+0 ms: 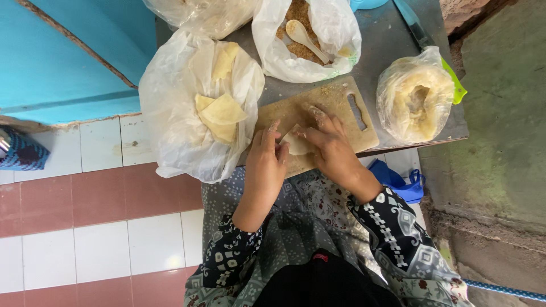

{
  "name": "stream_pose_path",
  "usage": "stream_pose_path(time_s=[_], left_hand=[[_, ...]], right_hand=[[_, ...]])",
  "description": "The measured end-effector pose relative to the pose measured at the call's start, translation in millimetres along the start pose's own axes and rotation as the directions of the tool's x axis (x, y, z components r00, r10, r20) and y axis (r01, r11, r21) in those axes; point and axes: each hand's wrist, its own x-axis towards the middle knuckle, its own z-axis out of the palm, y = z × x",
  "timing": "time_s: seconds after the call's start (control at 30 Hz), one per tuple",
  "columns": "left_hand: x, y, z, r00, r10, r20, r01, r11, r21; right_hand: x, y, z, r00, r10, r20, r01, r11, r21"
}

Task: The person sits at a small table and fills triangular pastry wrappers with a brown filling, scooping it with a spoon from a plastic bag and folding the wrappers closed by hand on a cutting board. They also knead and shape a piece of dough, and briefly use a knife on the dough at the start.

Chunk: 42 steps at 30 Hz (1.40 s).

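A pale dough wrapper [296, 143] lies on a wooden cutting board [335, 102] on a small grey table. My left hand [266, 162] pinches its left edge. My right hand [330, 142] presses on its right side with the fingers spread over it. Both hands meet over the wrapper at the board's near edge. Part of the wrapper is hidden under my fingers.
To the left, a large plastic bag [176, 113] holds folded yellow pastries [222, 113]. Behind the board, an open bag of brown crumbly filling [296, 48] holds a plastic spoon [304, 37]. To the right stands a bag of stacked wrappers [415, 96]. A blue wall and tiled floor lie left.
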Motion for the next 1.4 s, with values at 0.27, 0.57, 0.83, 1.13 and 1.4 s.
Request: stream_pose_path(time_s=[0.27,0.57,0.83,1.13,1.4], left_hand=[[-2.1,-5.5,-1.9,1.000,0.028,-0.015,-0.028,0.999,0.025],[-0.1,0.4,-4.2,0.999,0.032,-0.020,-0.031,0.999,0.041],[6.2,-1.2,-5.8,0.999,0.022,0.024,-0.023,0.997,0.069],[23.4,6.9,-13.4,0.992,-0.045,0.117,0.029,0.991,0.130],[32.6,7.5,-13.0,0.998,0.007,0.058,-0.010,0.998,0.056]], right_hand=[[-4.4,-14.2,-23.4,0.972,-0.098,0.215,0.220,0.703,-0.676],[1.9,-21.1,-31.4,0.958,-0.087,0.275,0.255,0.701,-0.666],[9.8,-0.5,-44.3,0.992,-0.096,0.086,0.129,0.788,-0.603],[131.2,75.0,-23.8,0.955,0.248,-0.162,-0.293,0.867,-0.402],[155.2,96.1,-23.3,0.924,0.369,-0.096,-0.381,0.880,-0.284]])
